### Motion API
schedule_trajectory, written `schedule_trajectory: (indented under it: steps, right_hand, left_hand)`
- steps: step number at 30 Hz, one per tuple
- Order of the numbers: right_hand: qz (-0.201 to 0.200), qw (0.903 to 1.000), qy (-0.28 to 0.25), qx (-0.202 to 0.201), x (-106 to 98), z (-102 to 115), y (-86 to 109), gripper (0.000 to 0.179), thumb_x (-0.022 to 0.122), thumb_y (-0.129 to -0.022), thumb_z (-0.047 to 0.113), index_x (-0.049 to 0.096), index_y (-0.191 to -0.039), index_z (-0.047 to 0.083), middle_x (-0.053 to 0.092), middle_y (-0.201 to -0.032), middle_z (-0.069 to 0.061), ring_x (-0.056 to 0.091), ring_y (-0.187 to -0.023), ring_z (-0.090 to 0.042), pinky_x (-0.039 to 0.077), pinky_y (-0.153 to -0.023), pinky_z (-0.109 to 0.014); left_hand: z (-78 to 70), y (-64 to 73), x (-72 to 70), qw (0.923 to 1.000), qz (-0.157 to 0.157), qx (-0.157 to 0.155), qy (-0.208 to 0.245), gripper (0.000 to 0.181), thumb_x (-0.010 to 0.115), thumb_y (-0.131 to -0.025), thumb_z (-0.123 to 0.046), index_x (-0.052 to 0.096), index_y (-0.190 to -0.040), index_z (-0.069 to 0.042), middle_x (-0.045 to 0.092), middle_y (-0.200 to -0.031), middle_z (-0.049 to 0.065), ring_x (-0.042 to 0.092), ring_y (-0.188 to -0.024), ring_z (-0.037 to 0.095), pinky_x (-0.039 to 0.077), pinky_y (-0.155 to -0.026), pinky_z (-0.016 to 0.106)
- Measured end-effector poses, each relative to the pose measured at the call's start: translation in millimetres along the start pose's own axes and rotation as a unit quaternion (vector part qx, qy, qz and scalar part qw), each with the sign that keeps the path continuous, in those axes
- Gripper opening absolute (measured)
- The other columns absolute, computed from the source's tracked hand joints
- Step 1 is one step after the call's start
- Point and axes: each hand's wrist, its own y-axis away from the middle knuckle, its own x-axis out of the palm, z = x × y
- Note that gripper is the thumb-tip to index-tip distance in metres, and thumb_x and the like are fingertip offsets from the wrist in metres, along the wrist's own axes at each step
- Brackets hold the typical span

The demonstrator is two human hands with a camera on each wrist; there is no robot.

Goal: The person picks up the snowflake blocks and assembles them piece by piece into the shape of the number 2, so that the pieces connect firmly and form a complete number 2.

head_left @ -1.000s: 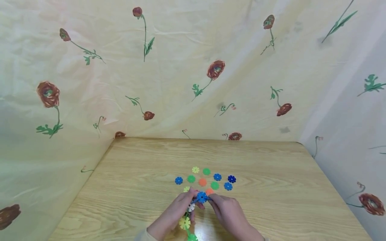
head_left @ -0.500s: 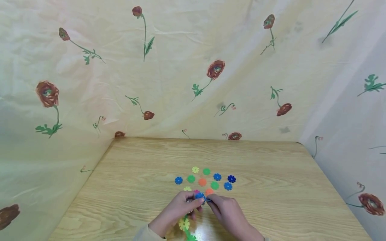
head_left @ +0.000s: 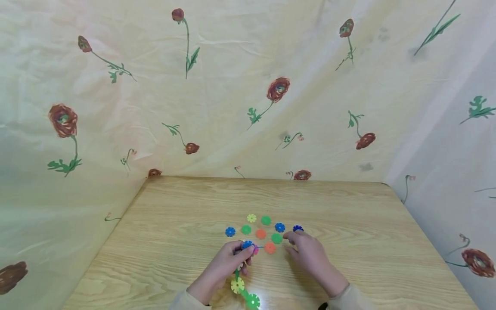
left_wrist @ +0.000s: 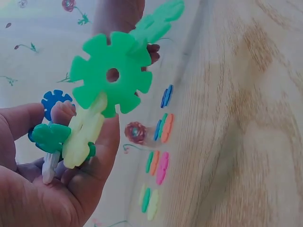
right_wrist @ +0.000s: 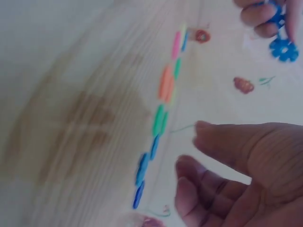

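Note:
My left hand (head_left: 224, 263) grips a chain of interlocked plastic snowflake discs. At its top is a blue disc (head_left: 247, 244) under the thumb, with another blue disc (right_wrist: 276, 50) joined on in the right wrist view. Below the hand hang a yellow disc (head_left: 234, 282) and a green disc (head_left: 249, 298). In the left wrist view a white disc (left_wrist: 49, 170) and a dark green disc (left_wrist: 49, 137) sit by the palm. My right hand (head_left: 311, 255) hovers by the loose discs at the right, thumb and fingers apart, holding nothing. It hides most of one blue disc.
Loose discs lie on the wooden table (head_left: 178, 215): orange (head_left: 270, 248), green (head_left: 276, 238), dark blue (head_left: 298, 227), blue (head_left: 280, 227), yellow (head_left: 252, 218) and several others. A flowered cloth (head_left: 232, 94) stands along the back and sides.
My right hand has let go of the chain's blue end and moved right toward the loose blue discs. My left hand has shifted slightly left with the chain.

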Motion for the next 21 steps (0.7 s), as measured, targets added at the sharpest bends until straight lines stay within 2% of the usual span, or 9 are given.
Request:
schedule_trajectory:
  steps: [4,6,11,17,21]
  right_hand:
    - [0.016,0.9991,0.038,0.001,3,-13,-5.5,0.034,0.080,-0.077,0.005,0.070,-0.110,0.006,0.065,-0.106,-0.019,0.066,-0.086,-0.031,0.056,-0.069,-0.044]
    - [0.028,0.9981,0.054,0.009,3,-17,-7.1,0.037,0.081,-0.076,0.007,0.070,-0.111,0.006,0.064,-0.107,-0.020,0.066,-0.087,-0.033,0.055,-0.069,-0.046]
    - [0.047,0.9957,0.078,0.020,5,-24,-9.2,0.036,0.082,-0.075,0.009,0.070,-0.110,0.007,0.064,-0.102,-0.020,0.065,-0.084,-0.034,0.055,-0.067,-0.046]
    - [0.040,0.9949,0.091,0.018,6,-25,-11.8,0.033,0.081,-0.077,0.007,0.068,-0.107,0.006,0.065,-0.094,-0.016,0.065,-0.080,-0.031,0.054,-0.065,-0.044]
    - [0.025,0.9946,0.100,0.012,7,-26,-13.3,0.031,0.079,-0.079,0.004,0.066,-0.106,0.004,0.065,-0.088,-0.012,0.065,-0.076,-0.028,0.053,-0.060,-0.041]
  left_hand:
    - [0.9,1.4,-0.6,1.0000,-0.002,0.003,-0.003,0.037,0.058,-0.099,-0.032,0.061,-0.107,0.004,0.053,-0.073,0.001,0.051,-0.062,0.011,0.050,-0.057,0.023]
    - [1.6,2.4,-0.9,1.0000,0.001,0.004,-0.001,0.037,0.059,-0.098,-0.033,0.060,-0.107,0.003,0.051,-0.072,0.000,0.049,-0.060,0.010,0.053,-0.060,0.026]
    - [2.5,4.5,-0.6,0.9999,0.012,0.002,0.012,0.035,0.062,-0.097,-0.036,0.056,-0.103,-0.002,0.048,-0.070,-0.002,0.046,-0.056,0.007,0.058,-0.068,0.037]
    - [1.9,5.5,-0.2,0.9996,0.021,0.003,0.021,0.042,0.062,-0.096,-0.035,0.061,-0.116,0.002,0.049,-0.071,-0.003,0.046,-0.056,0.006,0.057,-0.067,0.033]
    - [3.2,5.6,0.2,0.9992,0.026,0.009,0.030,0.044,0.062,-0.096,-0.034,0.061,-0.117,0.004,0.049,-0.069,-0.004,0.047,-0.056,0.006,0.057,-0.068,0.035]
